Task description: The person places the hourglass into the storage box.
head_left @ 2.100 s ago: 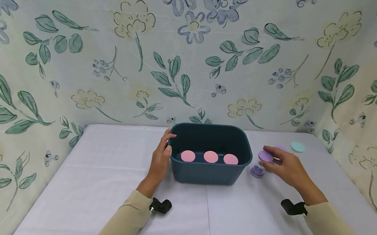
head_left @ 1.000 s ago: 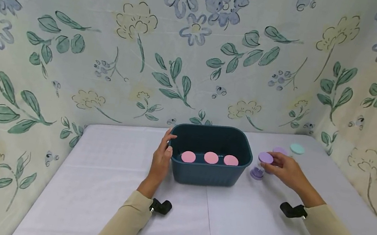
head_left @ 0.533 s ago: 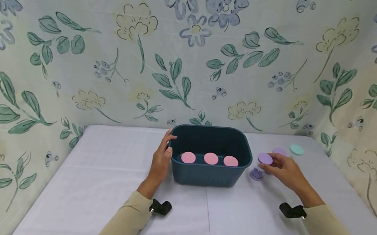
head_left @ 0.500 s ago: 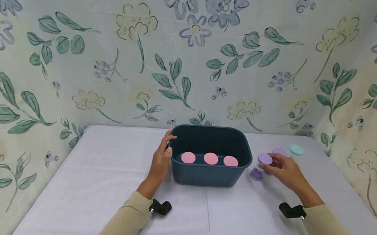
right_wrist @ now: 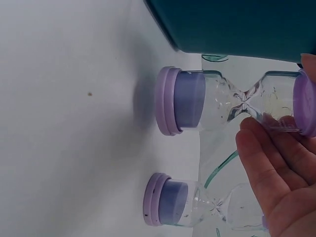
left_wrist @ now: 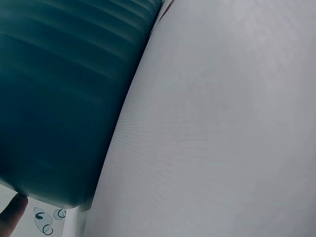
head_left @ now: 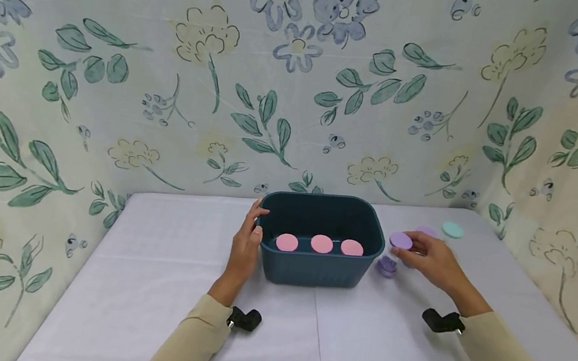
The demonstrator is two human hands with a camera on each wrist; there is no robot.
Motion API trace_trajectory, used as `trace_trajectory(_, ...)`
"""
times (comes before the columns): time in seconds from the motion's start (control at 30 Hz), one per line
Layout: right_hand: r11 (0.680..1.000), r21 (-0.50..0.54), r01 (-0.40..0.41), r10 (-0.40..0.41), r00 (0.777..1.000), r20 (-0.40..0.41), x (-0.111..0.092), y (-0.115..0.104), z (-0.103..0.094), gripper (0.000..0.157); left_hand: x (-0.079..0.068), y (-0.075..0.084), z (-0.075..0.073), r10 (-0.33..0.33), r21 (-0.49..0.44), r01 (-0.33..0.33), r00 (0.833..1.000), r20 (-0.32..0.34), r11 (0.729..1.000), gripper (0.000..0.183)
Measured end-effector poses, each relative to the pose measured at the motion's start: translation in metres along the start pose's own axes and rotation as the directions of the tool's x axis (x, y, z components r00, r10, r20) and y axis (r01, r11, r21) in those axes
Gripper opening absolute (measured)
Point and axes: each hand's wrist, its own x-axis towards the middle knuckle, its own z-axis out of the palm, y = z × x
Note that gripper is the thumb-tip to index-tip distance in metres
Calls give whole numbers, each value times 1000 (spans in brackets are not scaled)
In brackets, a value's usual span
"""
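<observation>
My right hand (head_left: pixel 438 264) pinches a purple-capped sand timer (right_wrist: pixel 189 100) by its upper cap. The timer stands upright beside the right end of a dark teal plastic bin (head_left: pixel 315 272), purple sand in its lower bulb. In the right wrist view, fingertips lie along the upper glass bulb and cap. My left hand (head_left: pixel 244 248) holds the bin's left end, thumb near the front corner and a finger at the rim. Inside the bin are three pink round tops (head_left: pixel 321 244); what lies below them is hidden by the front wall.
Behind my right hand is a second purple sand timer (right_wrist: pixel 173 201), partly hidden in the head view. A mint-green round top (head_left: pixel 453 230) is farther back right. White cloth (head_left: pixel 152 284) covers the table; a floral curtain (head_left: pixel 195 99) hangs behind.
Over the last half second the right hand and the held sand timer have shifted slightly left, nearer the bin. Earlier, the hand settled its fingers on the cap. The left hand stays at the bin.
</observation>
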Motion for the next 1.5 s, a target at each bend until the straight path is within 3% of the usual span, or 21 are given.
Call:
trace_trajectory(1.07,994,-60,86,-93,988,-126,18,-50,-30,63,2,3,1,-3,8,3,1000,-13,1000,43)
trace_trajectory(1.5,998,-29,54,-59,980,-191,15,-69,-43,59,1,-1,2,-13,21,14,1000,-10,1000,42)
